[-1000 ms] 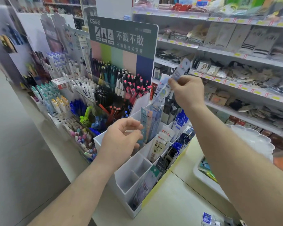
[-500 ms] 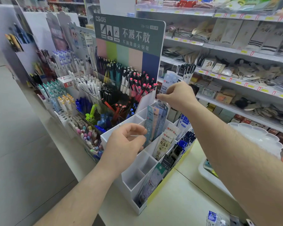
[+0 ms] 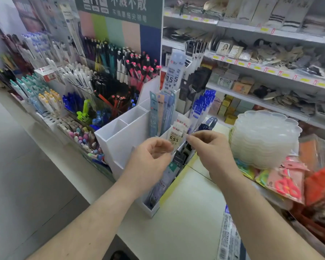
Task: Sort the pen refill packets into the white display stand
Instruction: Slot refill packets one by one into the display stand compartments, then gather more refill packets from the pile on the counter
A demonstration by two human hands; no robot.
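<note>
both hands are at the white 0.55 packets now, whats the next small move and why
Probably pinch one white 0.55 packet with the right hand and lift it clear. Both hands sit right at that bunch, which stands in a middle slot of the stand; the left hand looks curled with nothing clearly in it, and the stand's left slots look empty. Which slot it belongs in I cannot tell.

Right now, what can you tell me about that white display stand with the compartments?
The white display stand looks like smooth plastic, stepped in tiers and split by dividers into open-topped compartments. It stands upright on the pale counter, beside racks of pens. The left compartments look empty; the middle and right ones hold upright refill packets. Both hands hover at its middle, their contact unclear.
</note>
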